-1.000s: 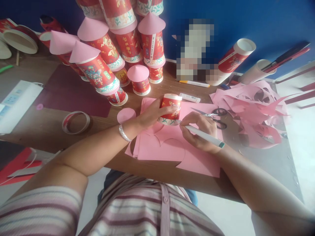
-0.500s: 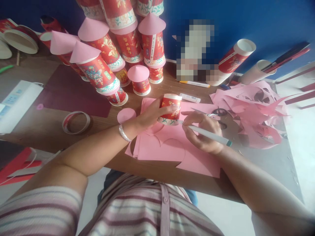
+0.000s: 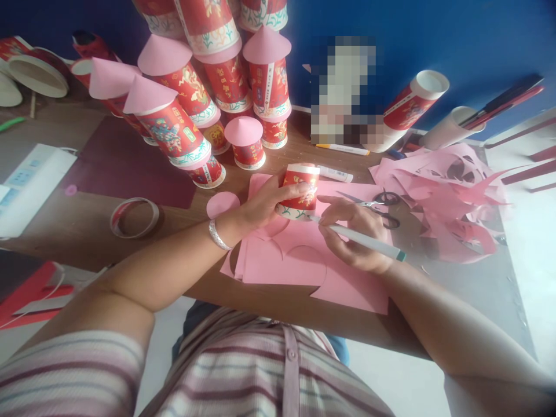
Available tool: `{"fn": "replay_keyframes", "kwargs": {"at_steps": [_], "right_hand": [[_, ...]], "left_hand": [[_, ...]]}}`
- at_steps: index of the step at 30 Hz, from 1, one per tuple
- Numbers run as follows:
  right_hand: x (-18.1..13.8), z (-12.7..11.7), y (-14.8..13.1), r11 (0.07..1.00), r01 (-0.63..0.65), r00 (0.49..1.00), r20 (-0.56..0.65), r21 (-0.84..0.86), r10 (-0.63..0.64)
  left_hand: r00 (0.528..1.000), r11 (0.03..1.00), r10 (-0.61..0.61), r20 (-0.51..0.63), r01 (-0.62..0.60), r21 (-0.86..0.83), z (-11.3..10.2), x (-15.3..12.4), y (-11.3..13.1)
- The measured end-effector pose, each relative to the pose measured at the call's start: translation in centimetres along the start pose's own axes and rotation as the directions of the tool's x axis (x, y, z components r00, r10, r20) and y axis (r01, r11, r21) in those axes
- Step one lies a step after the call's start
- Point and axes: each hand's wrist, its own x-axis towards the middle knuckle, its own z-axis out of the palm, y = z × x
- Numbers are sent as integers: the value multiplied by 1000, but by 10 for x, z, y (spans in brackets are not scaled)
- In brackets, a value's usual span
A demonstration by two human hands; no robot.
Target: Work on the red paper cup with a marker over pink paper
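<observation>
My left hand (image 3: 270,200) is closed around a small red paper cup (image 3: 299,191) with gold pattern, its white lower band bearing green leaf-like strokes. In my right hand (image 3: 354,234) is a white marker pen (image 3: 369,241) with a green end, gripped like a pencil. The marker's tip is at the cup's white band, touching or very near it. Under both hands lie pink paper sheets (image 3: 286,272), with curved outlines on them. Scissors (image 3: 377,201) with black handles rest just beyond my right hand, partly covered by it.
Stacked red cups with pink paper cones (image 3: 165,55) rise at the back left. A tape roll (image 3: 134,218) and a pink disc (image 3: 223,207) lie left of the sheets. Cut pink scraps (image 3: 452,197), a pen holder (image 3: 454,130) and a white tube (image 3: 336,173) are to the right.
The cup and both hands have shifted very slightly left. The marker tip has moved a little left along the cup's lower band. Both grips stay the same.
</observation>
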Motion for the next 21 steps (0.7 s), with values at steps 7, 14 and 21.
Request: {"fn": "replay_keyframes", "kwargs": {"at_steps": [7,14,21], "right_hand": [[-2,1,2,1000,-5,1000,-4,0,5],[0,7,1,999,49,998,-28,16,-48],[-4,5,3,999,8,999,-42,-36,-10]], "left_hand": [[1000,999,8,14,-8,-36,2,2,-2],[999,998,-37,3,37,43,2,0,-1],[997,996,-75,3,75,43,4,-1,4]]}}
